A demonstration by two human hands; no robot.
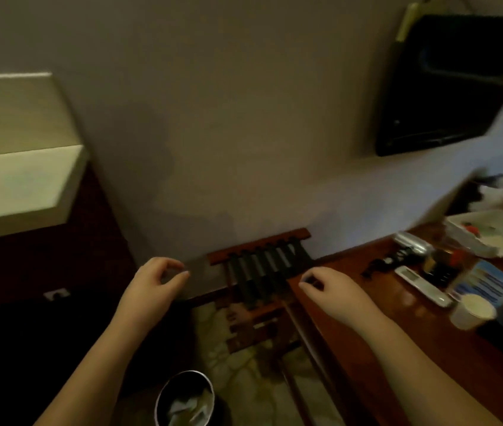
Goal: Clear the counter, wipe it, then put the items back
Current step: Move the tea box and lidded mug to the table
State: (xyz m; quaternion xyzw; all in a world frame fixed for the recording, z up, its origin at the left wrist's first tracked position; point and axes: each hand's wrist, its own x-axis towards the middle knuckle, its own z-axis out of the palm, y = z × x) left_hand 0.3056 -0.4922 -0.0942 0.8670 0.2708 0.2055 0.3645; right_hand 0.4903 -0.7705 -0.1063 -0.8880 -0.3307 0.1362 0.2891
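Counter (376,305) items blurred, cropped right.

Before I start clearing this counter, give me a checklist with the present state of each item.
1. Left hand free: ok, fingers loosely curled, nothing held.
2. Right hand free: cannot tell, fingertips pinch together and the picture is blurred.
3. Items still on the counter: not ok, a paper cup, a remote and a blue booklet remain.
4. Wiping cloth at hand: cannot tell, none seen.
5. Bin on the floor: ok, already holds paper.
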